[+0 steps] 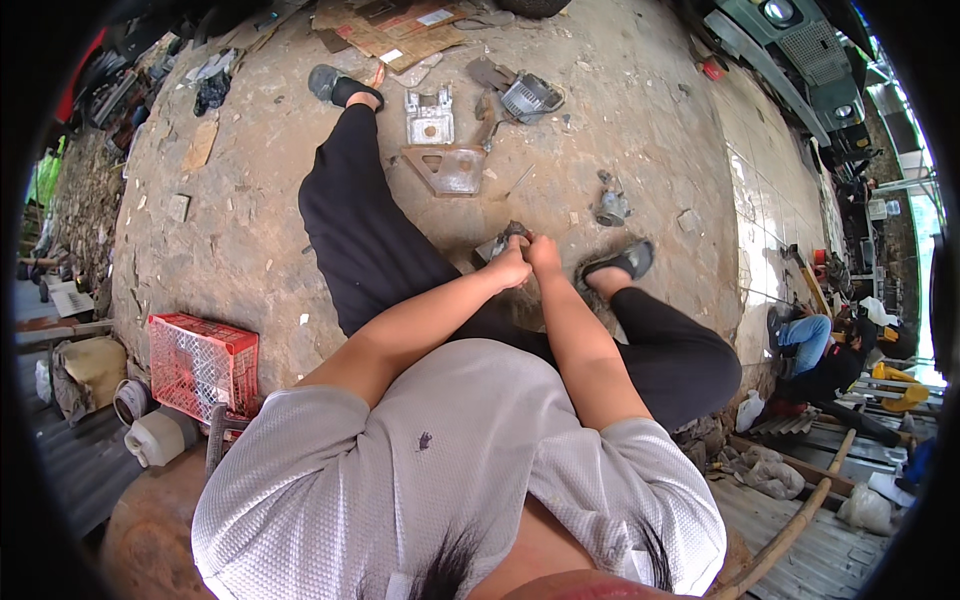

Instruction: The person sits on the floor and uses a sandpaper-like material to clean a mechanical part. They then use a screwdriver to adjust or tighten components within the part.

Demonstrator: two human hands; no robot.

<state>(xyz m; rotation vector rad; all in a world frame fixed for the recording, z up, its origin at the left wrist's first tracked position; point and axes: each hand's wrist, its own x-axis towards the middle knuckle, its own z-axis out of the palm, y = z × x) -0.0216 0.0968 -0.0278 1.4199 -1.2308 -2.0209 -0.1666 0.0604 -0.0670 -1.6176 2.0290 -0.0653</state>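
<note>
Between my legs, low over the floor, my left hand [508,266] is closed around a small dark grey metal part [513,231]. Right beside it, my right hand [543,254] has its fingers bent in against the same part; what else they may pinch is hidden. A pale metal block [485,250] shows just left of the hands. Farther off lie a silver metal bracket [430,128], a brownish triangular bracket [448,172] and a finned metal part [531,98]. To the right, near my shoe, rests a small grey mechanical part [612,207].
A red plastic crate [203,367] and a whitish jug [158,438] stand at my left. Flattened cardboard [395,35] lies at the far side. A green vehicle front [820,60] is at upper right. Another person [815,345] sits at the right, near a wooden pole [800,515].
</note>
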